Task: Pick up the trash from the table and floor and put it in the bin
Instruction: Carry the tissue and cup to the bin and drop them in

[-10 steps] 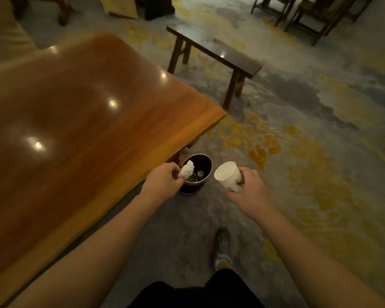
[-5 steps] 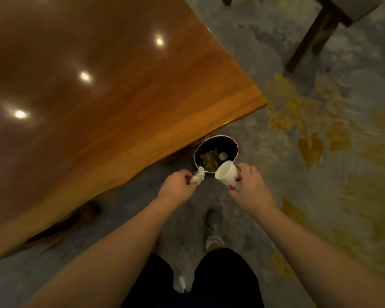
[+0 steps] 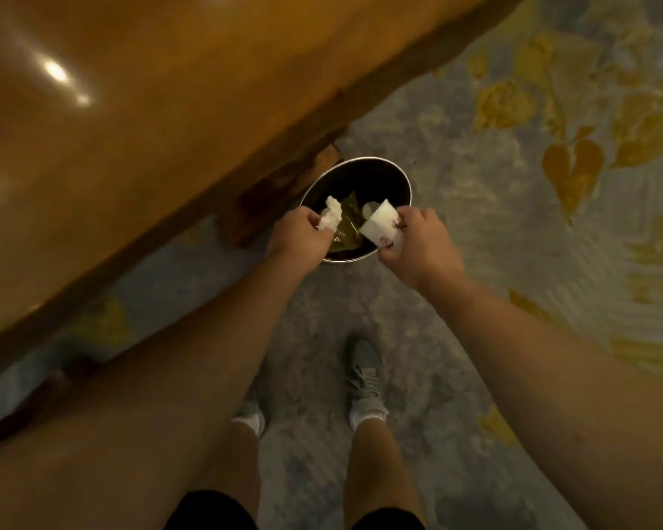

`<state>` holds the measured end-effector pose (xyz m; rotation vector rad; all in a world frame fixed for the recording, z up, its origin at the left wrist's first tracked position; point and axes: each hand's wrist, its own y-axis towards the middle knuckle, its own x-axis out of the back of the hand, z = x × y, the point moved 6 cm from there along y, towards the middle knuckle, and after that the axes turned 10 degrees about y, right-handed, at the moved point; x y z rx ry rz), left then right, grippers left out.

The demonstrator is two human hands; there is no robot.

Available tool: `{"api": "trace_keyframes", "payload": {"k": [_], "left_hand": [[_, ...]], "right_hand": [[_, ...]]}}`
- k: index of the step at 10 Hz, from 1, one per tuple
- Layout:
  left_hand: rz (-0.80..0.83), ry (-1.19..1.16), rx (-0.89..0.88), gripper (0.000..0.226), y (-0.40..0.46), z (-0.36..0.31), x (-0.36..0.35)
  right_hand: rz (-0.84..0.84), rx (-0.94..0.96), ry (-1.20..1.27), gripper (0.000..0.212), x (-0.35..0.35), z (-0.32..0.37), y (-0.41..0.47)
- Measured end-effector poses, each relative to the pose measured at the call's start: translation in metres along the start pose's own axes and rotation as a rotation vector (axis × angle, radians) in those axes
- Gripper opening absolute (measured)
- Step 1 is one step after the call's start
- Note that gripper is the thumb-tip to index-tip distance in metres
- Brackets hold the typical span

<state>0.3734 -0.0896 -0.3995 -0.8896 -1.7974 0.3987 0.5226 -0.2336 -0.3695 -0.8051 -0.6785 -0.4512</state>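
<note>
Head view: the left hand (image 3: 297,235) grips a crumpled tissue (image 3: 332,216) and the right hand (image 3: 422,244) a paper cup (image 3: 381,227), both above the open bin (image 3: 393,177) beside the wooden surface (image 3: 138,120).

**Legible markings: none readable**

No text, number, brand or sign is reading clearly anywhere in the head view. The only printed mark is showing on the white paper cup (image 3: 379,225), which the right hand (image 3: 418,246) is gripping over the bin (image 3: 400,177): a small reddish print is sitting low on the cup's side wall, near the fingers. It is coming through as blurred strokes only; no letters or digits are resolving, and whether it is a logo or lettering cannot be told. The crumpled white tissue (image 3: 332,216) in the left hand (image 3: 297,235) is showing no print.
</note>
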Motion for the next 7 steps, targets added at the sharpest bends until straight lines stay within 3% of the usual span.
{"api": "trace_keyframes", "payload": {"k": [2,3,4,7], "left_hand": [[0.032,-0.01,-0.001,0.038,0.029,0.014,-0.031],[0.02,-0.016,-0.024,0.067,0.032,0.017,-0.033],[0.005,0.04,-0.051,0.061,0.029,0.024,-0.031],[-0.104,-0.042,-0.053,0.019,-0.055,0.039,0.01]], "right_hand": [[0.004,0.017,-0.015,0.076,-0.009,-0.006,0.056],[0.079,-0.016,-0.035,0.088,-0.019,-0.012,0.058],[0.112,-0.034,-0.046,0.084,-0.024,-0.017,0.048],[0.105,0.235,-0.035,0.035,0.012,0.033,-0.033]]}}
